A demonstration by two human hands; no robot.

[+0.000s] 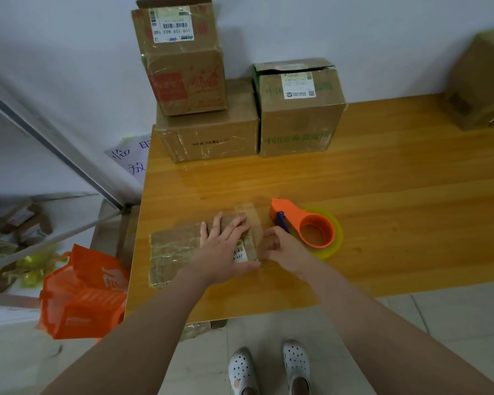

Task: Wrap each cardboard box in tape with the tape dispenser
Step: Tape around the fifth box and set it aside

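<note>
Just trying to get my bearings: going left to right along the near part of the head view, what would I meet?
First the orange bag, then the flat cardboard box, right hand, tape dispenser.

We are reading "159 159 A03 160", upside down, on the label [174, 24] of the top box [183, 75]. The lower box [226, 132] is showing "NEW PA". The sticker [240, 253] on the flat box [174, 246] is showing "6-6X7", and a paper sheet [131, 158] is carrying "临" and "放".

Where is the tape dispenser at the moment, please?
In the head view the tape dispenser lies on the wooden table, just right of the flat cardboard box, close behind the right hand.
</note>
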